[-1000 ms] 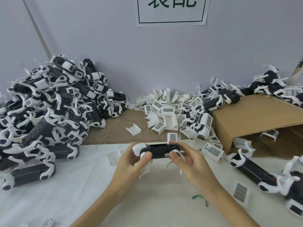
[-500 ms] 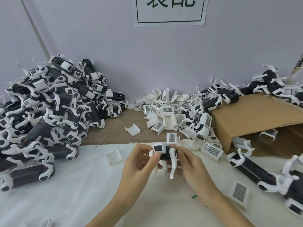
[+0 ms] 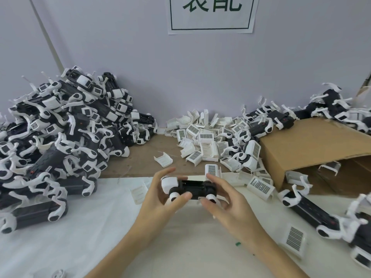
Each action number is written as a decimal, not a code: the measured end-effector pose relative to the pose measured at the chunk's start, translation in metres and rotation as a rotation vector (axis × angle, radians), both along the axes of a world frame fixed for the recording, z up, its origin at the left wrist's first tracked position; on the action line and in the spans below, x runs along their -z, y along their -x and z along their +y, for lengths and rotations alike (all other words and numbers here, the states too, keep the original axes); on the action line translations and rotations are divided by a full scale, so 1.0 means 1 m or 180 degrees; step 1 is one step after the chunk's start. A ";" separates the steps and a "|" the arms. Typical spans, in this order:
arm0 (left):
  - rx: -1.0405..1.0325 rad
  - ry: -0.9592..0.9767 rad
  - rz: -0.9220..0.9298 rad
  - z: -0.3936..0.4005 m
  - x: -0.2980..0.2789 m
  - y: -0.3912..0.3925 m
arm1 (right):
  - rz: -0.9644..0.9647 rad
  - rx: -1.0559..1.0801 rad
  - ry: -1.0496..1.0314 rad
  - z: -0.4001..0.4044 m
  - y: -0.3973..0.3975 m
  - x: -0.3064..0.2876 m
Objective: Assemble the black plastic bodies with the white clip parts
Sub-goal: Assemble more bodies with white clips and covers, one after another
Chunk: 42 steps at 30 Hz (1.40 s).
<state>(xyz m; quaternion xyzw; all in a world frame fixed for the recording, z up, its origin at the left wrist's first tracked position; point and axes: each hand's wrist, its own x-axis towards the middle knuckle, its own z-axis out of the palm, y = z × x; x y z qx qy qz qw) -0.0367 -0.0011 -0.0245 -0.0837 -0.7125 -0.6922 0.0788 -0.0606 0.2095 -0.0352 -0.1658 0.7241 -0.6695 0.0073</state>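
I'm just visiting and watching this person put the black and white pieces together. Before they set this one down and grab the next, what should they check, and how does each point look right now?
1. Black body held by both hands: ok; left hand and right hand grip its ends.
2. White clip on the body's left end: ok, it sits there; whether fully snapped, cannot tell.
3. Right end fitted too: cannot tell, fingers hide it.
4. Loose clips within reach: ok, a heap lies behind the hands.
5. Place for finished pieces: ok, the pile stands at left.
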 end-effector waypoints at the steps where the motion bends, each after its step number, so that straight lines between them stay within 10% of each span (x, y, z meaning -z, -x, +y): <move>1: 0.0166 0.0216 0.0109 -0.007 -0.001 0.003 | 0.0078 -0.0111 -0.0096 0.003 0.002 -0.002; 11: -0.0693 0.3010 0.2917 -0.023 0.013 0.018 | 0.2352 0.0469 -0.1926 0.009 0.004 -0.003; 18: -0.0451 0.0968 0.0627 -0.018 0.010 0.007 | 0.0770 0.0048 -0.1064 0.007 -0.002 -0.007; 23: -0.0440 0.0479 0.0232 -0.011 0.015 0.011 | 0.0818 0.0393 -0.0566 0.003 0.012 -0.007; 34: -0.0184 0.0496 -0.0021 -0.014 0.018 0.013 | 0.0978 0.0340 -0.3175 0.010 0.102 -0.017; 42: -0.0169 0.0467 -0.0049 -0.014 0.020 0.015 | 0.0424 0.0788 -0.0644 0.007 0.070 -0.025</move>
